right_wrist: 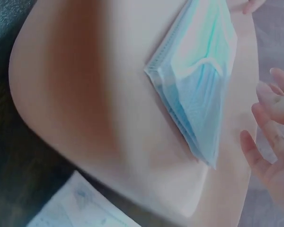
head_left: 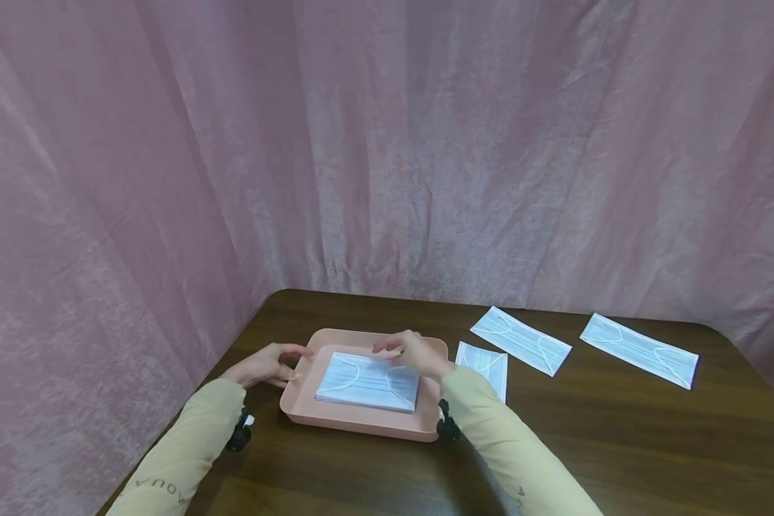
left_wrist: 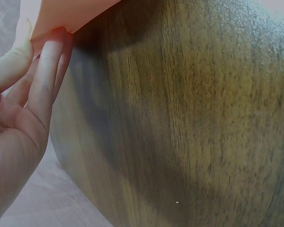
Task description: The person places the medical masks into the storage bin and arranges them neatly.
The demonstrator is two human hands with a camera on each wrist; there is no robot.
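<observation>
A pink tray lies on the brown table, holding a small stack of light blue face masks with white ear loops. At the tray's left end, my left hand grips the wall. In the left wrist view its thumb is on the rim side and its fingers press the outer wall. My right hand is over the back right part of the stack, fingers loosely bent and holding nothing. From the right wrist view, its fingertips are apart from the layered masks.
Right of the tray, partly behind the right sleeve, lies one mask. Another mask lies diagonally behind it, and a third mask is farther right. A pink curtain hangs behind the wooden table.
</observation>
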